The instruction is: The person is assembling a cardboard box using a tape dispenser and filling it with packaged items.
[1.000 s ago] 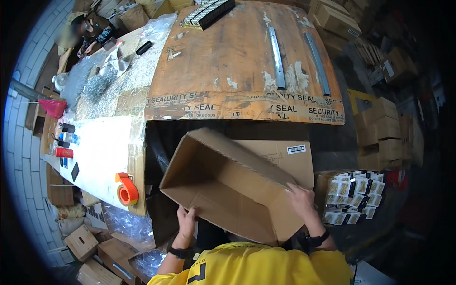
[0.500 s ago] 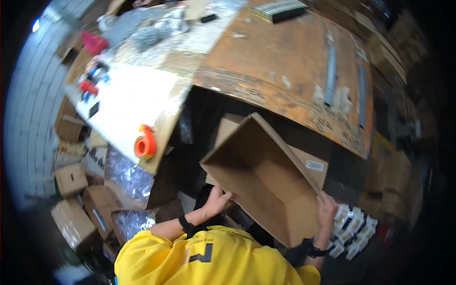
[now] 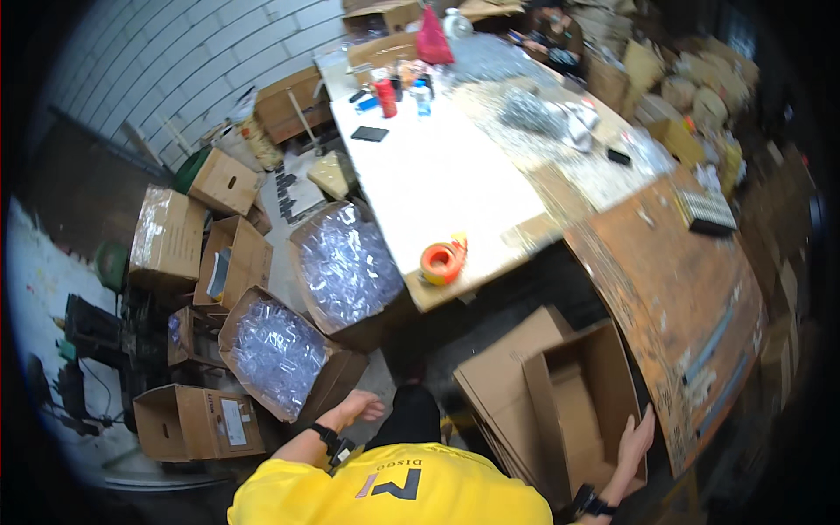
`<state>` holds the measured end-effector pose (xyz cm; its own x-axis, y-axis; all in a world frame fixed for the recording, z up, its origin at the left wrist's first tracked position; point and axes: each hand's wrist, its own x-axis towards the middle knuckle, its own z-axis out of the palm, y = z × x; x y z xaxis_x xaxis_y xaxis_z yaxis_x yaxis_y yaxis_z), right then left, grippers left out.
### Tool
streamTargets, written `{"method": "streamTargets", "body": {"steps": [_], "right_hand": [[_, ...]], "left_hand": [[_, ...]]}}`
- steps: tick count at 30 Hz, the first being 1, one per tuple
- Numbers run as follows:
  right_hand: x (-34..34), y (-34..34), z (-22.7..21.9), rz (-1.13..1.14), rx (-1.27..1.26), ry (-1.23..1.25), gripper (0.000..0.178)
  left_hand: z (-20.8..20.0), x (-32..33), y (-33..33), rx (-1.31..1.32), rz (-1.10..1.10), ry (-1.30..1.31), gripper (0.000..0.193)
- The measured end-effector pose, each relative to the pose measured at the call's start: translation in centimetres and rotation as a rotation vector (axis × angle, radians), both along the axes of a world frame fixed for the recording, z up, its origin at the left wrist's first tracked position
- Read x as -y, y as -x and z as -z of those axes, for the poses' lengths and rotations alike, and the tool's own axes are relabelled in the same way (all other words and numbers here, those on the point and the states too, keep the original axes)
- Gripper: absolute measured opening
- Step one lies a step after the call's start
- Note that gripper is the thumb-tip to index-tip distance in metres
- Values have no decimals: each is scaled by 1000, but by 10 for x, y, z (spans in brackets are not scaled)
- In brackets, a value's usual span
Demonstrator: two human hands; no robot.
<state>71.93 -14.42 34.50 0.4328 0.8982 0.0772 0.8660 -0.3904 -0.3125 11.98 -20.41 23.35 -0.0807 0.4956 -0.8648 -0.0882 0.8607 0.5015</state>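
Note:
An open, empty cardboard box (image 3: 573, 394) stands low at my right, beside the wooden table. My right hand (image 3: 637, 435) lies along its right outer wall with the fingers stretched out. My left hand (image 3: 360, 406) is off the box, in front of my body, its fingers loosely extended and nothing in them. It is nearest to an open carton of clear plastic pieces (image 3: 278, 354). Against the box's left side lean several flat cardboard sheets (image 3: 503, 359).
An orange tape dispenser (image 3: 442, 262) sits at the near corner of the white tabletop (image 3: 446, 188). The worn wooden table (image 3: 674, 297) borders the box on the right. Another carton of clear plastic (image 3: 346, 262) stands left of the table. A person (image 3: 560, 39) is at the far end.
The box has moved right and down from in front of me. My left hand has let go of it; my right hand has flattened along its side. The view has swung left.

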Motion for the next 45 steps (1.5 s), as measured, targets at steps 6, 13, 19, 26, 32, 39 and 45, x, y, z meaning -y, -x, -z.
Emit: {"method": "streamTargets", "body": {"steps": [6,13,19,26,32,39,45], "right_hand": [[-73,245,6,-717,-203,269,36],[-191,451,37,-1504,63,776,39],[-258,589,55,-1620,74,481,36],[-194,723,96,-1947,-134,681,31],[-150,770,170,-2072,-139,872,33],[-126,860,201,-1650,-68,791,28],[-125,935,294,-1528,-19,620,33]], "left_hand": [[144,36,130,-444,114,-88,20],[80,35,186,-171,-626,-60,20],[81,132,168,-228,-922,27,19],[86,251,75,-242,-1138,110,18],[62,268,73,-113,-1515,189,12],[127,243,226,-724,-980,341,32],[145,213,342,-752,-1089,403,41]]}}
